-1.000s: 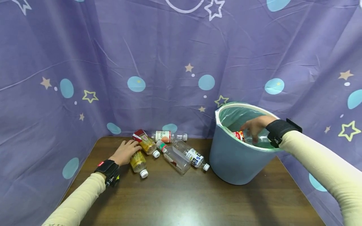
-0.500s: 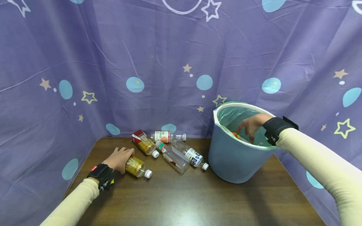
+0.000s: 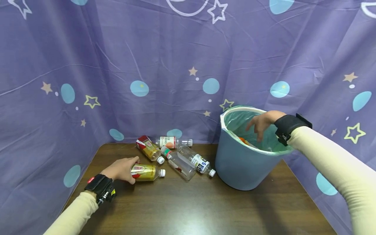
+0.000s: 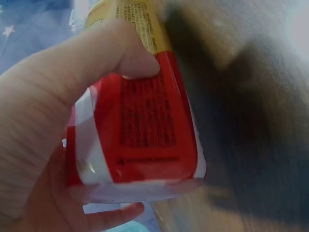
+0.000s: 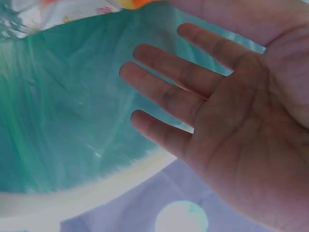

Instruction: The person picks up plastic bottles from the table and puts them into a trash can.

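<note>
Since the earlier frames the left hand (image 3: 121,169) has dragged the tea bottle (image 3: 145,172) away from the other bottles (image 3: 176,156); the right hand (image 3: 262,122) has risen above the bin (image 3: 235,169). Lying on the counter (image 3: 191,209), the tea bottle points its cap right toward the bin, the left hand gripping its base. The right fingers (image 5: 164,92) are spread, holding nothing.

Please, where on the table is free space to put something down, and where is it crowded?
The near half of the table, in front of the bottles and the bin, is bare. The back left is crowded: the bottles lie close together, and the left hand grips one there.
</note>
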Demonstrator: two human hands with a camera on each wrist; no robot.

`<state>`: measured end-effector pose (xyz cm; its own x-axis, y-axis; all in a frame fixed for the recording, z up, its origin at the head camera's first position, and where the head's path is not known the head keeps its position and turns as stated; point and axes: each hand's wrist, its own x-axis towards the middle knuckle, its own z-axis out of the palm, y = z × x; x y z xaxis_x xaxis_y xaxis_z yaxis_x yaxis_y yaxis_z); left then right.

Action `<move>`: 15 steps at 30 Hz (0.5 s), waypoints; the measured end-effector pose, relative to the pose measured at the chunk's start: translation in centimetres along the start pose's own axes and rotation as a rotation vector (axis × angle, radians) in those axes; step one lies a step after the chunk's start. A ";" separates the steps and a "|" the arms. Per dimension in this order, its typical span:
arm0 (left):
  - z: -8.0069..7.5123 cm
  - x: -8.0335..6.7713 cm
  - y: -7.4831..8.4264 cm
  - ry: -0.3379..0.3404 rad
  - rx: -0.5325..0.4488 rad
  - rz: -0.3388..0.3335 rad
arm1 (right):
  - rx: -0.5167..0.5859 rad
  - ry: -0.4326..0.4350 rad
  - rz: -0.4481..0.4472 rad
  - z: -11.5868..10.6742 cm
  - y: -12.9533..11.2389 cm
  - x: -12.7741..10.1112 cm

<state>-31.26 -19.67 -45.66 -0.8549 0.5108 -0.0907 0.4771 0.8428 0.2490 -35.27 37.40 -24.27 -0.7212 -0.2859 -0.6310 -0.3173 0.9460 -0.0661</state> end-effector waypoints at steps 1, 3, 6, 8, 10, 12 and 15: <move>-0.1 -0.1 0.1 0.010 0.000 0.009 | 0.006 0.002 -0.006 -0.4 0.0 -0.1; -0.3 -0.1 0.4 0.034 0.004 0.025 | 0.009 0.012 -0.010 -1.1 -0.1 -0.5; -0.8 0.0 0.9 0.077 0.008 0.044 | -0.009 0.024 -0.013 -2.3 -0.5 -1.1; -1.3 0.1 1.3 0.104 -0.006 0.057 | -0.008 0.031 -0.028 -3.1 -0.8 -1.7; -1.8 0.3 2.0 0.129 -0.020 0.065 | 0.006 0.056 -0.054 -3.9 -1.2 -2.4; -2.5 0.5 2.7 0.152 -0.028 0.074 | 0.034 0.096 -0.081 -4.7 -1.8 -3.4; -3.4 0.9 4.0 0.197 -0.015 0.086 | 0.099 0.171 -0.103 -5.6 -3.2 -4.7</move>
<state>-30.82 -16.45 -41.45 -0.8352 0.5365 0.1212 0.5482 0.7943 0.2619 -34.30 34.92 -16.80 -0.7847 -0.3959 -0.4770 -0.3391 0.9183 -0.2045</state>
